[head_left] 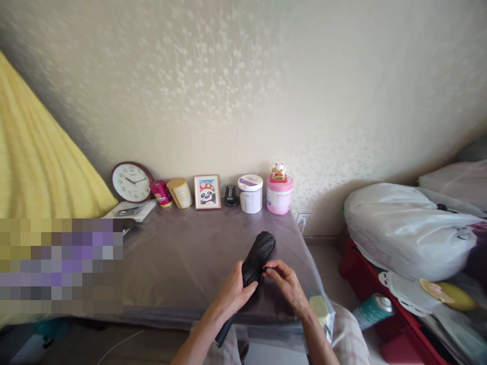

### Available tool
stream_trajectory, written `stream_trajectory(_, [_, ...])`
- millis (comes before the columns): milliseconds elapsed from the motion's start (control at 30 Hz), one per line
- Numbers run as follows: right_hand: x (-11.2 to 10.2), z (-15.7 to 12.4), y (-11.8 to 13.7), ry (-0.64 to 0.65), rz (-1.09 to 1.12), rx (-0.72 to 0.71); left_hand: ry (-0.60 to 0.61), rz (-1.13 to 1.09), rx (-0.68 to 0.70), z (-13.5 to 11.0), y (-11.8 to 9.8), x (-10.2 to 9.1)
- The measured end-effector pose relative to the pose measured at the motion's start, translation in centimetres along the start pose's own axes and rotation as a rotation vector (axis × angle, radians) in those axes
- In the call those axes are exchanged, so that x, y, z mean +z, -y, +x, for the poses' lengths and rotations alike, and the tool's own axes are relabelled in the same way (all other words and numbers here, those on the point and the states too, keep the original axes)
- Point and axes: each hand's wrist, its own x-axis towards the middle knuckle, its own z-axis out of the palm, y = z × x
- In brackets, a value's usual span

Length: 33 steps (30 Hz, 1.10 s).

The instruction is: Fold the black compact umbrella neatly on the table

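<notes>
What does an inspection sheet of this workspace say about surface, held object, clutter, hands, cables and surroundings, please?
Surface: dark tabletop, clear plastic cover.
Held object: black folded umbrella, handle toward the wearer.
Clutter: round clock, panda picture, white-purple tub and pink tub bearing a cat figurine, near the wall.
Hands: left hand grips the umbrella; right hand pinches at its side.
Cables: thin white cord below the table.
Surroundings: patterned wall, yellow fabric left, white bag right.

Both forearms (208,324) reach forward, the left hand (239,289) curled in a grip, the right hand (286,284) pinching.
</notes>
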Motion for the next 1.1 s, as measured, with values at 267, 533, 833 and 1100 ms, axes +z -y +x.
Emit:
stream_trajectory(267, [-1.0, -1.5, 0.3, 0.089, -0.078, 0.056, -0.008, 0.118, 0.022, 0.0, 0.2, 0.2])
stream_trajectory(533, [2.3, 1.6, 0.2, 0.081, -0.122, -0.135, -0.011, 0.339, -0.03, -0.6, -0.4, 0.6])
stream_trajectory(833, [2.8, 2.4, 0.5, 0.14, -0.495, -0.32, -0.056, 0.48, 0.023, -1.0, -0.6, 1.0])
stream_trajectory(1100, [4.5, 3.0, -0.1, -0.055, -0.737, -0.313, -0.095, 0.468, 0.046, -1.5, -0.1, 1.2])
